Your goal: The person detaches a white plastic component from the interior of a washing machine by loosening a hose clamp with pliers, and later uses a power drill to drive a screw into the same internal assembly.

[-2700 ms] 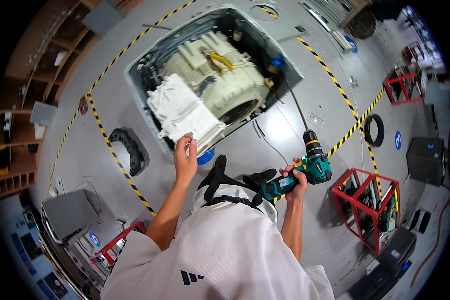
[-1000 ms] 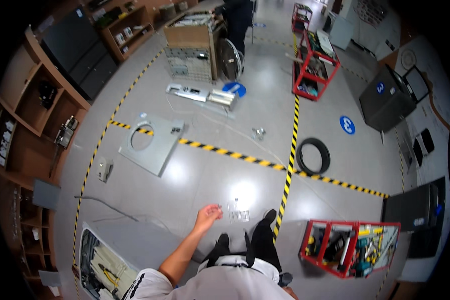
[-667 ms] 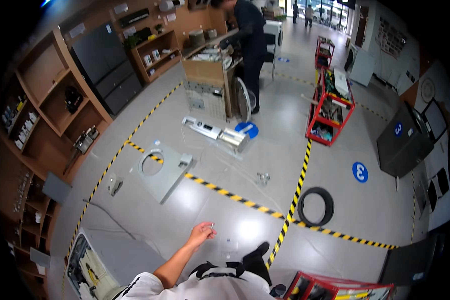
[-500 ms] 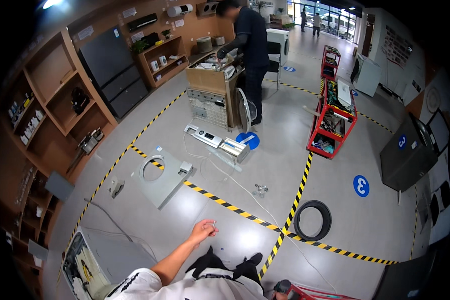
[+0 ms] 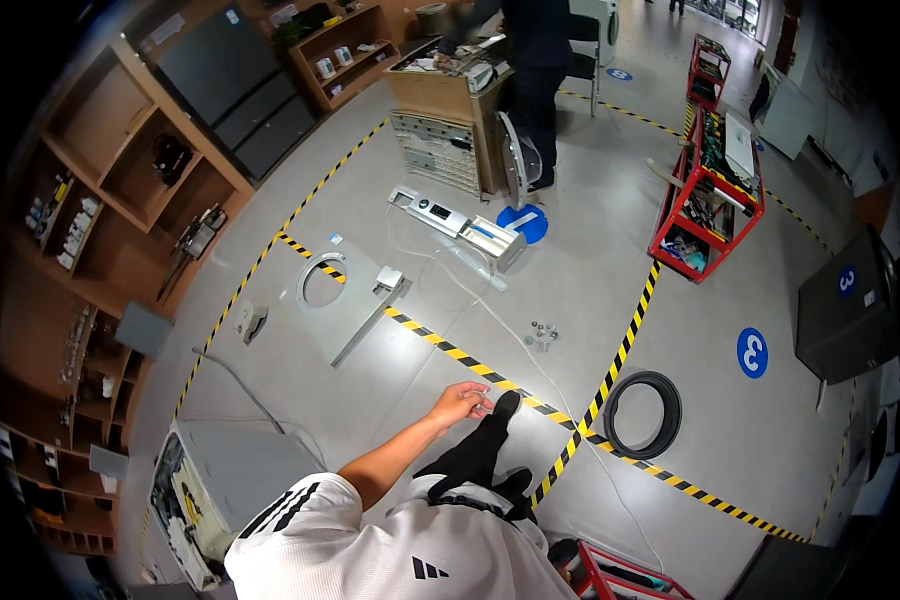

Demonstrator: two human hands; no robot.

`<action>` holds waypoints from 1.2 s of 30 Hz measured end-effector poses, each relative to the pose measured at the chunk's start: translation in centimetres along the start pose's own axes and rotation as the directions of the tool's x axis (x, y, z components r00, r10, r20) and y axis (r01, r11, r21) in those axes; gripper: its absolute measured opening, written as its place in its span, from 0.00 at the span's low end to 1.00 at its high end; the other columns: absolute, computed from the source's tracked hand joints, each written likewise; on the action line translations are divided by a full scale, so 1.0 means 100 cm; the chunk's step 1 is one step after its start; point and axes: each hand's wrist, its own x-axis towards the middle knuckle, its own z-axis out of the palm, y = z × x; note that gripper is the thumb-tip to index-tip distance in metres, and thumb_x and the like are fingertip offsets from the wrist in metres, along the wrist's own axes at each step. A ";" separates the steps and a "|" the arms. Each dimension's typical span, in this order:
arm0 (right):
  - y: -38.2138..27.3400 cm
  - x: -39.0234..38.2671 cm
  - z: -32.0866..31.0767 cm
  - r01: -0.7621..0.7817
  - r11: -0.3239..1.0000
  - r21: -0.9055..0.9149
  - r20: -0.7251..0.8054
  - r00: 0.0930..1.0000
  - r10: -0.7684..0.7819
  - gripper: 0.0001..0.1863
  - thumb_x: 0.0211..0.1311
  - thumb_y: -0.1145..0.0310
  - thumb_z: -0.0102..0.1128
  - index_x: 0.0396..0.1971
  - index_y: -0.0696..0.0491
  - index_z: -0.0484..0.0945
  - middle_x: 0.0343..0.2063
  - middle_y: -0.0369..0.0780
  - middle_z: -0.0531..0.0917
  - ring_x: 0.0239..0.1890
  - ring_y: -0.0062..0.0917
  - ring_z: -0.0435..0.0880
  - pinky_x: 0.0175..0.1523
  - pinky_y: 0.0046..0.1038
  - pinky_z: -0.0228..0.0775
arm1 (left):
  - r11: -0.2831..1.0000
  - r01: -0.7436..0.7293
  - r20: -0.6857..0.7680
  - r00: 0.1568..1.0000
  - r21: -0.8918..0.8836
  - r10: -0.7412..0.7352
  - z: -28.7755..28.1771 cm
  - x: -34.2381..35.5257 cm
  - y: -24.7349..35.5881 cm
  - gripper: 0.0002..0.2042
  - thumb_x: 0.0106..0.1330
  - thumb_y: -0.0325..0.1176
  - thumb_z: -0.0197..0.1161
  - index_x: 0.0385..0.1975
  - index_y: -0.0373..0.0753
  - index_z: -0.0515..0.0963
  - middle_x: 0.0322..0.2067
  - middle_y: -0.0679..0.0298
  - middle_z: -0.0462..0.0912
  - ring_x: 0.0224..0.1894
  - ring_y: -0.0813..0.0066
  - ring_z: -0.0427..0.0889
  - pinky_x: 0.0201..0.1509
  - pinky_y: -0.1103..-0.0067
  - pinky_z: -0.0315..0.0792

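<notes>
My left hand (image 5: 462, 402) reaches forward above the floor, past my raised dark shoe (image 5: 508, 402). Its fingers are closed in a pinch around a small pale piece, too small to name. A bit of my right hand (image 5: 567, 572) shows at the lower edge beside a dark rounded object (image 5: 563, 551); my shirt hides most of it, and its fingers cannot be made out. Ahead of my left hand lie several small metal parts (image 5: 541, 336). To the right of them is a black rubber ring (image 5: 610, 425). A grey washing machine front panel (image 5: 355, 312) lies flat to the left.
A cable (image 5: 532, 360) trails across the floor. A control panel with a drawer (image 5: 440, 212) lies ahead, near a person (image 5: 538, 90) at an opened machine. Red tool carts (image 5: 710, 195) stand right; another red frame (image 5: 620, 578) is beside me. A grey appliance casing (image 5: 255, 470) sits left.
My view has tipped down and I am closer to the floor parts. One leg has swung forward. My left hand has moved ahead and right, still pinched.
</notes>
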 end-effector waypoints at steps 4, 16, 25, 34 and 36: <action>-0.035 -0.008 0.014 -0.051 0.998 0.029 -0.010 0.999 0.051 0.08 0.46 0.69 0.58 0.25 0.58 0.75 0.21 0.44 0.78 0.23 0.36 0.79 0.30 0.36 0.71 | 1.000 0.003 0.042 0.999 0.023 -0.004 0.003 0.072 0.009 0.15 0.65 0.28 0.51 0.50 0.32 0.70 0.38 0.58 0.81 0.36 0.77 0.80 0.41 0.80 0.76; -0.061 -0.100 0.073 -0.440 0.866 0.238 0.009 0.892 0.451 0.15 0.49 0.64 0.61 0.35 0.57 0.77 0.29 0.46 0.81 0.32 0.37 0.81 0.38 0.37 0.71 | 0.895 0.363 0.039 0.922 0.258 -0.385 -0.032 0.305 -0.032 0.19 0.60 0.22 0.57 0.53 0.32 0.68 0.33 0.57 0.78 0.32 0.70 0.81 0.38 0.76 0.80; -0.030 -0.127 0.091 -0.632 0.743 0.223 0.060 0.769 0.636 0.24 0.52 0.53 0.62 0.45 0.54 0.77 0.39 0.48 0.82 0.41 0.38 0.82 0.43 0.38 0.70 | 0.777 0.364 -0.156 0.930 0.513 -0.333 -0.053 0.476 -0.131 0.11 0.53 0.25 0.60 0.36 0.32 0.73 0.24 0.58 0.82 0.21 0.70 0.83 0.26 0.79 0.79; -0.043 -0.080 0.110 -0.625 0.736 -0.260 -0.143 0.778 0.611 0.21 0.48 0.54 0.64 0.38 0.53 0.77 0.36 0.51 0.82 0.42 0.49 0.80 0.43 0.45 0.70 | 0.767 0.447 -0.259 0.894 0.459 -0.366 -0.027 0.647 -0.279 0.14 0.53 0.24 0.64 0.40 0.33 0.77 0.29 0.60 0.81 0.26 0.75 0.82 0.30 0.82 0.78; -0.051 -0.069 0.115 -0.650 0.716 -0.254 -0.156 0.758 0.633 0.21 0.48 0.54 0.64 0.37 0.54 0.77 0.36 0.51 0.82 0.42 0.49 0.80 0.43 0.45 0.70 | 0.718 0.407 -0.294 0.912 0.564 -0.286 -0.012 0.675 -0.306 0.13 0.52 0.25 0.64 0.38 0.33 0.78 0.29 0.61 0.82 0.26 0.76 0.81 0.30 0.83 0.77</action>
